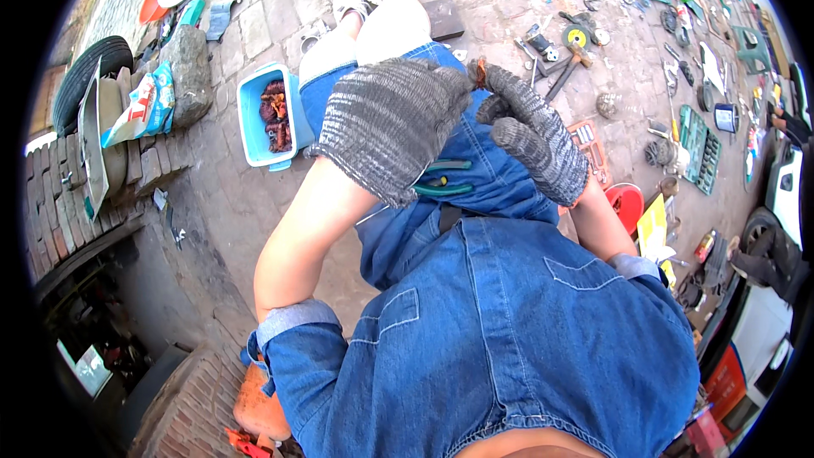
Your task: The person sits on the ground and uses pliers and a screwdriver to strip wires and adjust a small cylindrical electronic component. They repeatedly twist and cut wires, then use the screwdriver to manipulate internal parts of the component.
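Copper-brown, a small piece (481,74) sits where the fingertips meet, near the far right edge of the lap (476,148). The left hand (394,123), in a grey knitted glove, shows its back; its fingertips are hidden, so I cannot tell whether they clamp the piece. The right hand (543,136), gloved alike, has its forefinger tip at the piece and its thumb apart from that finger; its hold cannot be told either. Green-handled pliers (443,190) lie on the lap, just beside the left glove's cuff. On the ground (225,203), left of the legs, stands a blue tub (298,114) with brown coils (275,119) between its walls. A dark block (444,19) lies beside the right shin, a hammer (579,54) farther right, and a red bucket (632,203) near the right forearm.
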`<state>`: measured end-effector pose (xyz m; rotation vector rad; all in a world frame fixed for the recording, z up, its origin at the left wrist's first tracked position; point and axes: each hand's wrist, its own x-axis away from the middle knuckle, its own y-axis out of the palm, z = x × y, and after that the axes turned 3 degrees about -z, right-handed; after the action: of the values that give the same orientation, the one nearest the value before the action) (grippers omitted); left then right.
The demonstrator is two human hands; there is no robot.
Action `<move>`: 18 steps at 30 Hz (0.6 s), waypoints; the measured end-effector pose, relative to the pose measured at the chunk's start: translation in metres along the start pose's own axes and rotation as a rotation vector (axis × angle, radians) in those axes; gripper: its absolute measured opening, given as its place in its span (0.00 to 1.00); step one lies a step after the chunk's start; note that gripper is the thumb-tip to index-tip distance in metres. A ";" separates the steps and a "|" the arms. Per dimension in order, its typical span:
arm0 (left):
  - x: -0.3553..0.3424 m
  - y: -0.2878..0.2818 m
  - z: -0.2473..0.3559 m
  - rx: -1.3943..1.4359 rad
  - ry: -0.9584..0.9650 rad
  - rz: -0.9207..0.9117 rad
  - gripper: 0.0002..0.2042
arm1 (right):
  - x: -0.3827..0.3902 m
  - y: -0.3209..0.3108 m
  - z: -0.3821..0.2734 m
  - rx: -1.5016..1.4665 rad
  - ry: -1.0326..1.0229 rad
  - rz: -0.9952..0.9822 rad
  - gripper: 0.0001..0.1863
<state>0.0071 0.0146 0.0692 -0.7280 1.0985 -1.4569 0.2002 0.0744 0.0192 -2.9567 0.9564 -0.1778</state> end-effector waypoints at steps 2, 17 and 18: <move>-0.001 0.001 -0.002 0.067 0.007 0.100 0.08 | -0.002 -0.002 0.014 -0.159 0.003 -0.035 0.37; 0.011 0.040 -0.026 1.283 -0.237 0.120 0.19 | 0.006 -0.020 0.002 -1.122 0.100 -0.195 0.56; 0.013 0.039 -0.028 1.305 -0.235 0.118 0.20 | 0.006 -0.021 0.004 -1.157 0.096 -0.209 0.55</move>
<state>-0.0052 0.0106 0.0211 0.1147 -0.1142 -1.5607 0.2173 0.0880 0.0168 -4.1198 0.9676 0.3771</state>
